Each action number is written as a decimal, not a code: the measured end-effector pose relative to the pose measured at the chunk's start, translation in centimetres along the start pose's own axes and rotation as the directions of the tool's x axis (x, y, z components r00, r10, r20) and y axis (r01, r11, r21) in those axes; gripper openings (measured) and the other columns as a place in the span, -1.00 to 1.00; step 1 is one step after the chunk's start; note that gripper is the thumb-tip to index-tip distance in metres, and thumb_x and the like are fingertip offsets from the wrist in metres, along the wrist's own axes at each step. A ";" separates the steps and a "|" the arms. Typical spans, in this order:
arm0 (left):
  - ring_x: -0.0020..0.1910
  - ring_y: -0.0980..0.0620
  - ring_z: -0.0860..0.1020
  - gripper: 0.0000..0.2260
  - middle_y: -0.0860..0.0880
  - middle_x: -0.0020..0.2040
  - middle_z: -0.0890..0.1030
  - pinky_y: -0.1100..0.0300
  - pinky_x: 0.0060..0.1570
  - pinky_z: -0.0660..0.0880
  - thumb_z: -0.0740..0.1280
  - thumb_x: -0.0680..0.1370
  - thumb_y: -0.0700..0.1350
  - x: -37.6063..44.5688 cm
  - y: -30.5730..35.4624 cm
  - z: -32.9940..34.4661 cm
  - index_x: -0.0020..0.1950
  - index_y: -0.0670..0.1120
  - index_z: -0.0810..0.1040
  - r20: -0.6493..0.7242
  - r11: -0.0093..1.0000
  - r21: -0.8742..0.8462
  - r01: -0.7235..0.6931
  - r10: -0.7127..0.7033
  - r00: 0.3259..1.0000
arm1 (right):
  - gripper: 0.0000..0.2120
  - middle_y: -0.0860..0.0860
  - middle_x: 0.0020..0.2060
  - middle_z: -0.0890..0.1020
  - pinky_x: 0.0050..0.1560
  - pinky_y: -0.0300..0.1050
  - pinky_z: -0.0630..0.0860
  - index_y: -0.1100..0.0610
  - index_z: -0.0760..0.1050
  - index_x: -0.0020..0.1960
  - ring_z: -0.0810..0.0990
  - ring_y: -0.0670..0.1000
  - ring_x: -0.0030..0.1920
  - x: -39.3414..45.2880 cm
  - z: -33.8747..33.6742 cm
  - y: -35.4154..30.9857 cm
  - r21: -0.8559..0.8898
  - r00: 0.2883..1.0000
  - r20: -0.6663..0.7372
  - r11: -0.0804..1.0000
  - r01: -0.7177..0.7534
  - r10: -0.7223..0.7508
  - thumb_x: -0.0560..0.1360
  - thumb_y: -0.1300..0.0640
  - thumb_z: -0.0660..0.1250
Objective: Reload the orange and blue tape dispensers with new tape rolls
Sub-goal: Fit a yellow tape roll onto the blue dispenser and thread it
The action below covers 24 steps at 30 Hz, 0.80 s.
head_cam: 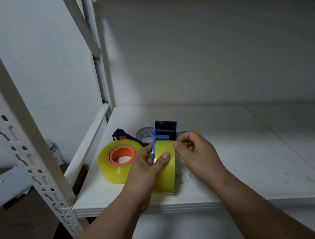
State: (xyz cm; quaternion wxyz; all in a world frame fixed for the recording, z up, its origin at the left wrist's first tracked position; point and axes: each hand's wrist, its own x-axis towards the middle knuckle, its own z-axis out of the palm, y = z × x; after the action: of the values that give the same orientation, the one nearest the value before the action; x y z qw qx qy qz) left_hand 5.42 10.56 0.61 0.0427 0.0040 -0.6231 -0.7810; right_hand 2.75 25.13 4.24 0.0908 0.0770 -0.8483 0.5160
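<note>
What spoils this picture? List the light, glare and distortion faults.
Head view: dim overall, with the light falling on the shelf while the lower left stays in dark shadow; wide-angle bending curves the rack post; a pale sheen marks the yellow tape roll in the blue dispenser; both hands look fairly sharp.

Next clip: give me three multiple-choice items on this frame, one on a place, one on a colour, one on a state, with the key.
1. Where does the flat-lying tape roll sit relative to the blue dispenser?
A. To its left on the shelf
B. To its right
C. On the floor

2. What colour is that flat roll's inner hub?
A. Green
B. Orange
C. White

3. What is the left hand doing?
A. Resting open on the shelf
B. Gripping the roll in the blue dispenser
C. Hanging out of view

Key: 1 A, it lies left of the dispenser; 2 B, the ring inside is orange; 3 B, its thumb presses the yellow tape while the right hand pinches at the roll's top edge.
</note>
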 end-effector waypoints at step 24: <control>-0.11 0.14 0.54 -0.37 0.04 -0.04 0.57 0.23 -0.14 0.44 0.45 0.22 0.36 1.8 0.4 0.6 0.16 0.05 0.50 -0.187 0.978 0.129 0.163 -0.138 0.973 | -0.90 -0.17 -0.23 0.40 -0.18 -0.16 0.34 0.06 0.41 -0.17 0.44 -0.06 -0.15 3.2 1.8 -0.1 -0.225 0.985 -0.004 0.960 0.168 -0.173 0.52 0.16 0.26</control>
State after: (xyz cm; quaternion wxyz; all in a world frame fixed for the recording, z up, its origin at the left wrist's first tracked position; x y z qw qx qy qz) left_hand 3.58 10.95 1.22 0.0379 0.1237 -0.6693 -0.7316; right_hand -0.44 23.37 4.25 0.1529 0.1332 -0.8901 0.4082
